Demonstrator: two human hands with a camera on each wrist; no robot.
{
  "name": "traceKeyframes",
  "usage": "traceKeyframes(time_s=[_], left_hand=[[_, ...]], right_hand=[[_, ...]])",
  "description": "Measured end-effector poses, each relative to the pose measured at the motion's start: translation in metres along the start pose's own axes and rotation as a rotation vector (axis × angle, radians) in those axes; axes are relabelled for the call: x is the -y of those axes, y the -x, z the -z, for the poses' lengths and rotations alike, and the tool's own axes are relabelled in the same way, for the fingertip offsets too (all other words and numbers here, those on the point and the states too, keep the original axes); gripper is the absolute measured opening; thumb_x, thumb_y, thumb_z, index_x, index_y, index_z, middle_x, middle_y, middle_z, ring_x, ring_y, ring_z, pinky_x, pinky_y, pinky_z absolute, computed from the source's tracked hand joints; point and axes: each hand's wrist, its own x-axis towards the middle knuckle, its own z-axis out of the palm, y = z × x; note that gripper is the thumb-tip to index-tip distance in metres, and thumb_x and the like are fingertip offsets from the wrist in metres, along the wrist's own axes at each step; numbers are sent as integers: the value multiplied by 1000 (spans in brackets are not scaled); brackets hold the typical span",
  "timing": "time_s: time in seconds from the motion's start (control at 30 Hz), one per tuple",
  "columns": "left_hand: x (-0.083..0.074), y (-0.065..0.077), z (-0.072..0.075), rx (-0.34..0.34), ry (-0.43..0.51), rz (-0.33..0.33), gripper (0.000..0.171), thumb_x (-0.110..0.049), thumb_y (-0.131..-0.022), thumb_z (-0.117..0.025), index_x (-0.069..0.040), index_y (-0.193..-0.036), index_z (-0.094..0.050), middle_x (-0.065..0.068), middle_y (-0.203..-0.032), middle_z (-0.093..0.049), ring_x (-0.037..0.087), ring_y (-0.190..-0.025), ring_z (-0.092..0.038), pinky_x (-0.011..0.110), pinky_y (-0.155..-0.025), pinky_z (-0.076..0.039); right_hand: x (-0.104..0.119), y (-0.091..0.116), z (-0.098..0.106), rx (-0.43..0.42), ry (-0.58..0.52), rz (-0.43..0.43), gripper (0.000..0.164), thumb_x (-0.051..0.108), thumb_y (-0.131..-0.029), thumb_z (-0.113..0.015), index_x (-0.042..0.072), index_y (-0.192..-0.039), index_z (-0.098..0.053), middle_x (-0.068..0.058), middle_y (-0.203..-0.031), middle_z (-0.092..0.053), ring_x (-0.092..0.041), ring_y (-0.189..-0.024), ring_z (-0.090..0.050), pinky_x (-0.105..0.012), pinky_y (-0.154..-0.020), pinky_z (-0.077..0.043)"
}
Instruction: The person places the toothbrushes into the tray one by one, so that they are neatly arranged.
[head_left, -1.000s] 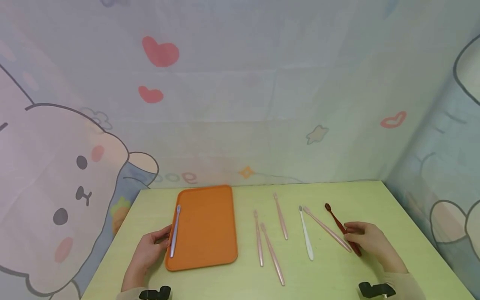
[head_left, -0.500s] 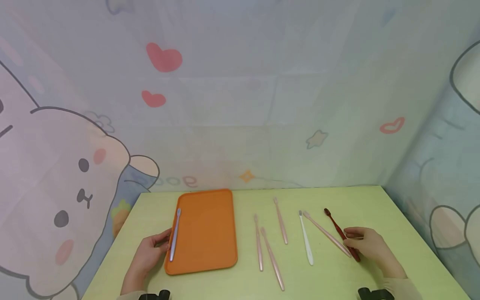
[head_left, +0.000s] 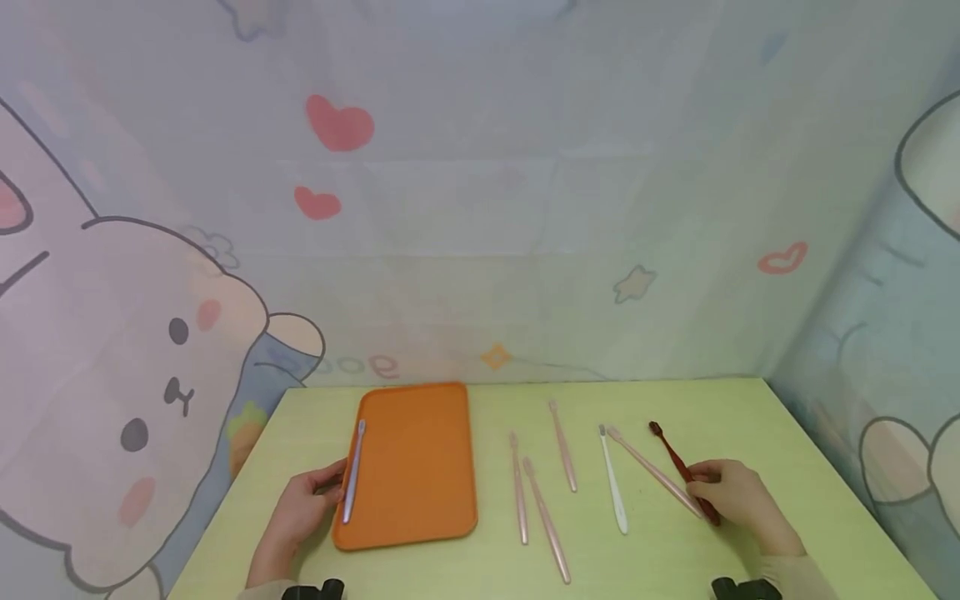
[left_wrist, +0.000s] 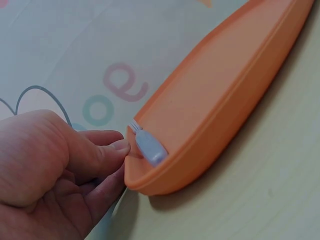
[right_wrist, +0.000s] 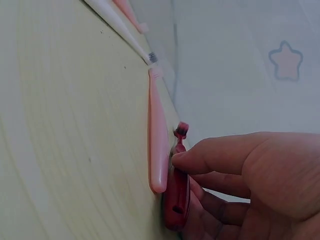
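My left hand (head_left: 296,510) pinches the left rim of an orange tray (head_left: 420,467), thumb on the rim and fingers against the outside in the left wrist view. Along that side of the tray lies a pale purple toothbrush (head_left: 352,477), bristles toward the far end. On the right, my right hand (head_left: 738,497) pinches the handle of a dark red toothbrush (head_left: 674,458) between thumb and fingers; part of the handle is hidden. Right beside it, a pink toothbrush (right_wrist: 158,145) lies on the table, its handle end close to the red one.
A white toothbrush (head_left: 613,482) lies left of that pink one. Three more pink toothbrushes, among them a far one (head_left: 563,450) and a near one (head_left: 548,525), lie between it and the tray. A printed cloth backdrop (head_left: 480,208) rises behind the yellow-green table (head_left: 450,575).
My right thumb and fingers have come together on the red toothbrush's handle. The left hand stays at the tray's rim. The whole head view has shifted slightly.
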Motion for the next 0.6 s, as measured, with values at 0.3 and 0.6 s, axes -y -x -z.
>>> traceKeyframes(time_s=[0.3, 0.6], left_hand=[[0, -1, -2, -9, 9, -4, 48, 5, -96, -70, 8, -143, -63, 22, -129, -73, 32, -123, -65, 24, -99, -48], [1, -2, -1, -5, 8, 8, 48, 5, -96, -70, 7, -143, -63, 20, -129, -73, 30, -121, -66, 22, -96, -49]], right_hand=[[-4, -2, -3, 38, -223, -70, 49, 18, -100, -73, -14, -135, -64, -14, -108, -76, -20, -91, -67, -33, -70, -56], [21, -4, -10, 31, -431, -39, 52, 15, -106, -66, -15, -146, -54, -23, -125, -71, -21, -96, -71, -34, -77, -62]])
